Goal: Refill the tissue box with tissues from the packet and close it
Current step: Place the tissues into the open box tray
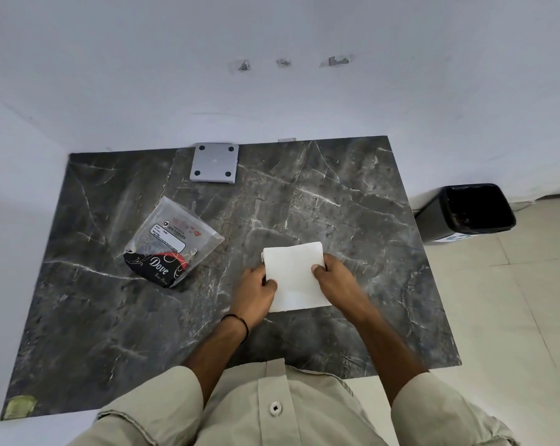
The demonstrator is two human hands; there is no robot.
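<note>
Marble tabletop (304,194), dark grey with pale veins, fills the middle of the view and butts against a white wall (272,91) along its far edge. Past the table's right side, a black bin (471,210) with a dark liner stands on the tiled floor (513,300), well apart from everything on the table. At the bottom, a beige shirt (272,410) with rolled sleeves takes up the near edge.

On the left half of the table lies the packet (172,243), a clear plastic bag with a white label and a black-and-red printed band at its lower end; it looks flat and mostly emptied. Right of it, near the table's centre, is a white stack of tissues (294,275), held from both sides. The left hand (256,288) grips the stack's left edge, thumb on top and fingers curled under. The right hand (335,275) clamps the right edge the same way, thumb pressed onto the top sheet. Whether the stack rests on the marble or is lifted just off it cannot be told.

At the far edge, touching the wall, lies a grey square plate (215,162) with four dark dots at its corners. A dark band (240,323) circles the left wrist.
</note>
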